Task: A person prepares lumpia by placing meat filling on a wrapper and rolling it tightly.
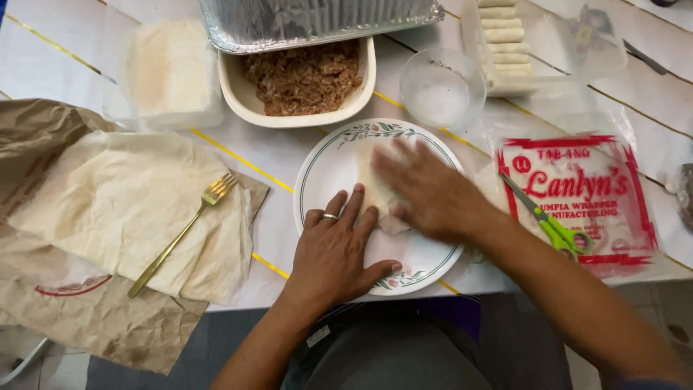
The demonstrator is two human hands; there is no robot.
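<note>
At the centre of the frame, the left hand [333,249] lies flat with fingers spread on a white plate [328,170] with a floral rim, pressing the lower edge of a pale wrapper [374,189]. The right hand [429,191], blurred, rests open and flat over the wrapper, gripping nothing. Above the plate sits a cream dish of brown minced filling [303,76]. Left of centre, a gold fork [184,232] lies on brown paper. At right, green-handled scissors [552,224] rest on a red-printed packet [585,198].
</note>
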